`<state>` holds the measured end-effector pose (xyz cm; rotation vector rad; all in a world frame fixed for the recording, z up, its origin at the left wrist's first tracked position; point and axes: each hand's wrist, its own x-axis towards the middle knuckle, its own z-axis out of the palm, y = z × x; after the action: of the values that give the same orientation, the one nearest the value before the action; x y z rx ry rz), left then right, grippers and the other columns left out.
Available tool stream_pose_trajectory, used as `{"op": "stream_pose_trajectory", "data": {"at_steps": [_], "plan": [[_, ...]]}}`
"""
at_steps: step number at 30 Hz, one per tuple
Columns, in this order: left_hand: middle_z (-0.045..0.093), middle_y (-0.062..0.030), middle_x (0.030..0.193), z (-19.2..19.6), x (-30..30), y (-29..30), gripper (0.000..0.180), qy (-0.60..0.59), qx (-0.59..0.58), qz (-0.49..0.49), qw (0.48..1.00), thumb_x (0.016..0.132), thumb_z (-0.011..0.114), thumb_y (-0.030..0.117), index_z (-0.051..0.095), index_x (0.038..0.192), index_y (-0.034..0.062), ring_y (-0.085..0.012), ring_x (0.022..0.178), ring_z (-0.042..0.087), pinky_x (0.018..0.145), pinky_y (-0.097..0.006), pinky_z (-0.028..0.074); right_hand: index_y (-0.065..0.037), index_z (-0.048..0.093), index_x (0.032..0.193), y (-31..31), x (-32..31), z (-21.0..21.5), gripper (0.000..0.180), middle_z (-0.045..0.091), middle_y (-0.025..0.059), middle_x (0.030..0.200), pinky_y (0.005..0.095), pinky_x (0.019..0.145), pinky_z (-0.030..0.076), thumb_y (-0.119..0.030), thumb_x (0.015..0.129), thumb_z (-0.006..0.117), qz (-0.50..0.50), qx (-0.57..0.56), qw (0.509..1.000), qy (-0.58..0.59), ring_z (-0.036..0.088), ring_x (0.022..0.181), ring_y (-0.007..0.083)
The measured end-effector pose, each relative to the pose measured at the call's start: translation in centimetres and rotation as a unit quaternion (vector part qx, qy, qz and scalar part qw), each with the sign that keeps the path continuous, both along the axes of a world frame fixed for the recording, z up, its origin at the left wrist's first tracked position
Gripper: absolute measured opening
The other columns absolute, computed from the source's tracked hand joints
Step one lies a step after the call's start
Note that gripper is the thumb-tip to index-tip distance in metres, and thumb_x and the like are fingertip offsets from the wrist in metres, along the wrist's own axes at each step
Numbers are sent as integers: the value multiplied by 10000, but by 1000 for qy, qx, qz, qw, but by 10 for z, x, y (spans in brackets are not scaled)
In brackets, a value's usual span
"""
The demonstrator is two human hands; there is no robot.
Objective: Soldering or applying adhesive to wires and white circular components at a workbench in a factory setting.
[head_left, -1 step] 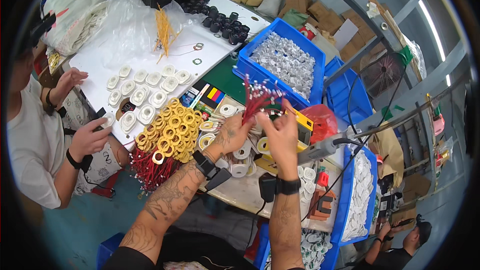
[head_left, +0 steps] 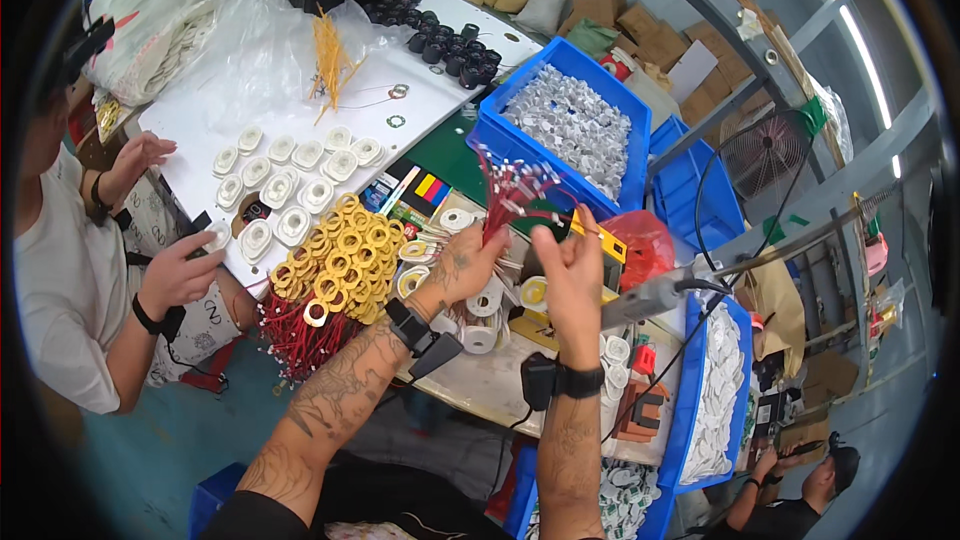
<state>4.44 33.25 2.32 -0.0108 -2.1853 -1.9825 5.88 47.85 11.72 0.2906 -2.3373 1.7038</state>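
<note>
My left hand (head_left: 462, 265) grips a bundle of red wires (head_left: 508, 190) with white tips, which fan upward above the bench. My right hand (head_left: 570, 275) is raised just beside it. Its fingertips pinch one red wire (head_left: 553, 217) that leads out of the bundle. Both wrists wear black bands. Left of my left hand, a heap of yellow ring coils (head_left: 340, 258) lies with red leads (head_left: 298, 335) hanging off the bench edge. White tape rolls (head_left: 486, 332) lie below my hands.
A blue bin of small white parts (head_left: 575, 120) stands behind my hands, with a red bag (head_left: 642, 245) to the right. White coils (head_left: 290, 180) lie on a white board. A co-worker's hands (head_left: 178, 272) work at the left. Another blue tray (head_left: 715, 395) is at right.
</note>
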Motion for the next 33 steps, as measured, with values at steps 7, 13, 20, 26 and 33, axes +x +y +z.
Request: {"op": "stream_pose_trajectory", "data": {"at_steps": [7, 13, 20, 26, 33], "plan": [[689, -265, 1072, -9, -3, 11, 441, 8, -42, 41, 998, 1079, 548, 419, 687, 1100, 0, -445, 1040, 650, 921, -524, 493, 57, 447, 1509, 15, 23, 10, 580, 357, -42, 841, 230, 733, 382, -125, 1020, 702, -62, 1, 998, 28, 372, 770, 64], [691, -266, 1072, -29, -4, 20, 375, 105, -125, 50, 985, 1003, 674, 330, 658, 1138, -20, -431, 1036, 656, 917, -523, 485, -19, 676, 1296, -7, 51, -1, 308, 752, 87, 1056, 277, 648, 511, 20, 991, 666, 122, 83, 963, 225, 666, 759, 114], [634, -209, 1158, -31, 7, 19, 418, 208, -140, 67, 966, 887, 684, 100, 508, 1249, -10, -400, 1127, 610, 1071, -486, 391, -49, 735, 1197, -6, 8, -12, 216, 747, 234, 894, 473, 678, 557, -104, 1004, 653, 93, 364, 913, 159, 722, 782, 432], [648, -150, 1120, -28, 6, 25, 408, 193, -138, 84, 968, 899, 687, 102, 481, 1243, 27, -356, 1068, 615, 1032, -487, 399, -79, 736, 1076, -2, 11, -16, 130, 756, 188, 865, 466, 661, 553, -135, 960, 726, 64, 370, 912, 168, 736, 774, 393], [603, -210, 1223, -28, 11, 27, 490, 185, -143, 75, 969, 851, 674, 69, 494, 1293, -43, -382, 1180, 576, 1073, -490, 376, -49, 721, 987, -5, 3, -16, 129, 721, 169, 760, 432, 607, 523, -156, 927, 760, 55, 392, 906, 148, 713, 682, 348]]}}
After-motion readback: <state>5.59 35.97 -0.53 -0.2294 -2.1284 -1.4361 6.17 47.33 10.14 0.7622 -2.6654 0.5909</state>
